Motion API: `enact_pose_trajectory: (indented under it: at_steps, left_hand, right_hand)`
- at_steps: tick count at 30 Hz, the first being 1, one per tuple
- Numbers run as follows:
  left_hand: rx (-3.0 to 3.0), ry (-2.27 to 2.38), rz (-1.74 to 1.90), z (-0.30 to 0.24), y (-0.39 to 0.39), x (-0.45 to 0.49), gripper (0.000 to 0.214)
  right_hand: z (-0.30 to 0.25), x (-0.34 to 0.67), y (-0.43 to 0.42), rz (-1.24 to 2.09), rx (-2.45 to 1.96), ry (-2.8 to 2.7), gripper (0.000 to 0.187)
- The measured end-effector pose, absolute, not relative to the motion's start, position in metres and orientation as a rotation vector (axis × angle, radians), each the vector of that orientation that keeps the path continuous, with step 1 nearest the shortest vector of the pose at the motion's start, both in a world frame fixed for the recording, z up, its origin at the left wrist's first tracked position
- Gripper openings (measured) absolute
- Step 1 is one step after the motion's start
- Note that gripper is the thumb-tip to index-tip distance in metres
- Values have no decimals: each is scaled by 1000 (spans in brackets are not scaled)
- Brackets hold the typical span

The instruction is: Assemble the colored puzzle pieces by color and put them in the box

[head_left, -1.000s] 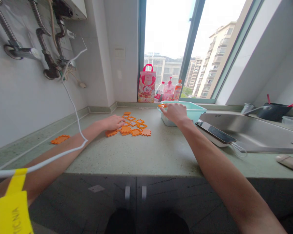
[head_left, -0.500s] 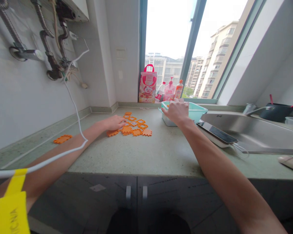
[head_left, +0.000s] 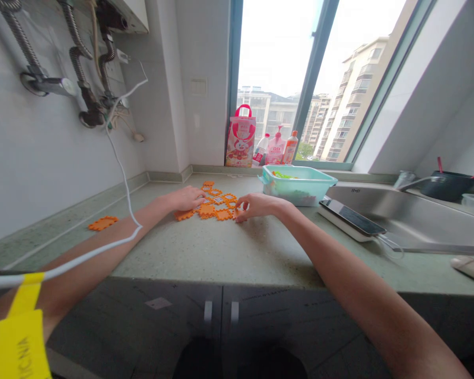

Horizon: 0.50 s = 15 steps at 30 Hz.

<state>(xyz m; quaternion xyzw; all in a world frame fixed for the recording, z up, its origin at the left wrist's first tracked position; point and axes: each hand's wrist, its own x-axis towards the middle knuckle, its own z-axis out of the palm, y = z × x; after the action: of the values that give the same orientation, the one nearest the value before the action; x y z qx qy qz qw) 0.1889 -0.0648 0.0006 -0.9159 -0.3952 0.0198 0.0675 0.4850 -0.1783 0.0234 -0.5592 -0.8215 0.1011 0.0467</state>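
Several orange interlocking tiles [head_left: 207, 210] with notched edges lie in a cluster on the counter; some are solid, others are open frames. My left hand [head_left: 186, 198] rests at the cluster's left side, fingers stretched out over the tiles' edge. From the right, my right hand [head_left: 256, 204] reaches in, thumb and fingers closed round the rightmost orange tile [head_left: 234, 213], mostly hidden by the fingers. A single orange tile [head_left: 102, 223] lies apart, beyond my left forearm. The turquoise plastic tub [head_left: 312, 185] stands behind my right wrist, with green and orange pieces inside.
A phone [head_left: 353, 217] on a white block lies by the steel sink [head_left: 414, 245]. Pink bottles [head_left: 275, 150] and a pink bag [head_left: 240, 142] stand at the window. A white cable [head_left: 118, 241] crosses above my left forearm. Pipes [head_left: 79, 68] run along the left wall.
My right hand has moved left and down from the turquoise tub to the rightmost orange tile. The tub's contents now show. My left hand stays about where it was.
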Motion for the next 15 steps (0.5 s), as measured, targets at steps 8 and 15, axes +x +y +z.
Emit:
enact_pose_trajectory:
  at_steps: [8,15]
  left_hand:
    - [-2763,-1182,52,-1,-62,187,56]
    - [-2783,-1171,30,0,-66,190,55]
  right_hand:
    - [22,487,-176,285,-1679,-2491,55]
    - [21,485,-177,17,-1525,-2458,48]
